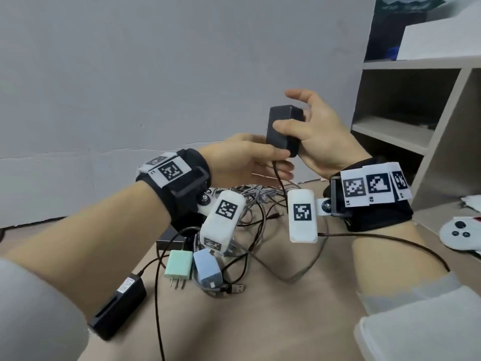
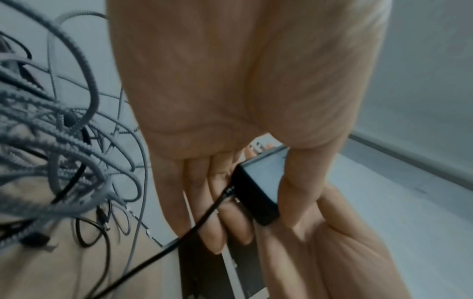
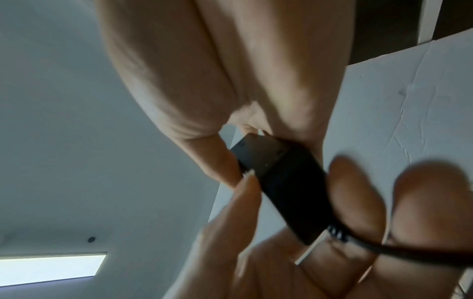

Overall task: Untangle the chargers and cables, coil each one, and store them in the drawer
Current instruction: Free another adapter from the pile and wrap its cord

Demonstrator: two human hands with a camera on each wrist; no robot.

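Both hands on black adapter (image 1: 284,130): right hand (image 1: 316,138) clamps it, left hand (image 1: 246,161) pinches its lower end, above cable tangle (image 1: 250,204).

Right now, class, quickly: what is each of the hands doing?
Left hand: gripping the lower end of the black adapter.
Right hand: gripping the same adapter.

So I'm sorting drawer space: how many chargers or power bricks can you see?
5: a black one held in both hands, green and blue by the tangle, a black brick front left, another black block behind. More may be hidden.
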